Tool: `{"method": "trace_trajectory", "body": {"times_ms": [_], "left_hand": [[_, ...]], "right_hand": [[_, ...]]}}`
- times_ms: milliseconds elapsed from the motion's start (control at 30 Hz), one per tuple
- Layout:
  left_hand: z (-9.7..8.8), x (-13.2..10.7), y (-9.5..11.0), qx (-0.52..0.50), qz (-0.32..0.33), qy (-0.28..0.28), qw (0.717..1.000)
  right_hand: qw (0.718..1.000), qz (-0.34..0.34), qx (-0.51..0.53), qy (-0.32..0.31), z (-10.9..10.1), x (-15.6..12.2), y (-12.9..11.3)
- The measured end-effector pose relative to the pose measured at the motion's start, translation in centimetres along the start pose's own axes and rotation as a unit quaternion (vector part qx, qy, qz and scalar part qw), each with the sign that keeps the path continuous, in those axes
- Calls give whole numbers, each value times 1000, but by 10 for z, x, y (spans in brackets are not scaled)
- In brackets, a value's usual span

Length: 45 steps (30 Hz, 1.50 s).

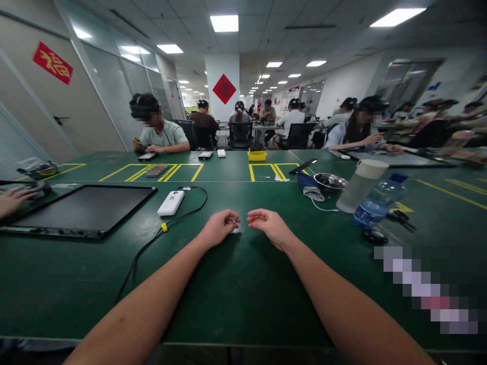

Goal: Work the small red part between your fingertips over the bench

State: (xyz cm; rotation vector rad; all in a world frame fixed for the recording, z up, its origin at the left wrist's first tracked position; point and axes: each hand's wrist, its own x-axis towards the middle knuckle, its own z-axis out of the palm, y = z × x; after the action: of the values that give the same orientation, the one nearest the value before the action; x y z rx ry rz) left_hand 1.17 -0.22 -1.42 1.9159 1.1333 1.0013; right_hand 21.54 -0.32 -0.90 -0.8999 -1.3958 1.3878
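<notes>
My left hand (pixel 220 227) is closed in a pinch on a small silvery piece (pixel 234 221), too small to name. Across a narrow gap, my right hand (pixel 269 226) pinches a small orange-red piece (pixel 251 220), its kind also hard to make out. Both hands are just above the green table (pixel 243 294), near its middle. Beneath the left fingertips a small pale patch (pixel 236 230) shows on the tabletop. The two pieces are apart.
Left of my hands lie a white power bank (pixel 171 203) with a black cable and a black panel (pixel 83 208). To the right stand a water bottle (pixel 380 200), a frosted bottle (pixel 361 185), a metal bowl (pixel 330 181) and a black mouse (pixel 375 236). Several people sit beyond.
</notes>
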Motion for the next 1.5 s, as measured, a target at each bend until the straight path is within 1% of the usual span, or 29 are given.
{"method": "trace_trajectory", "body": {"times_ms": [100,233,367,567,667,800,933,1033,1200,1333,1500], "left_hand": [[-2,2,-5,-61,-34,16,997],[-7,5,-13,-83,-70,51,993],[-11,6,-14,-101,-90,73,988],[-11,4,-6,-124,-88,39,988],[-10,2,-4,-141,-82,22,986],[-6,1,-1,-119,-84,14,989],[-1,0,0,-165,-101,-3,981],[4,0,1,-203,-112,-2,973],[10,-2,5,-253,-116,3,960],[14,-4,10,-247,-116,3,962],[18,-5,13,-226,-112,6,968]], "right_hand": [[1000,3,-1,-24,1,-1,0],[998,6,-1,-58,2,-3,1],[999,9,-4,-53,3,-3,1],[999,3,-31,-30,0,0,3],[999,1,-21,-33,0,1,4],[999,25,9,-27,0,1,5],[1000,14,-10,-8,-1,2,6],[1000,3,-30,-5,-2,3,6],[1000,-13,-19,-11,0,1,4],[999,-29,-36,-5,2,-1,1],[998,-39,-39,-17,4,-1,0]]}}
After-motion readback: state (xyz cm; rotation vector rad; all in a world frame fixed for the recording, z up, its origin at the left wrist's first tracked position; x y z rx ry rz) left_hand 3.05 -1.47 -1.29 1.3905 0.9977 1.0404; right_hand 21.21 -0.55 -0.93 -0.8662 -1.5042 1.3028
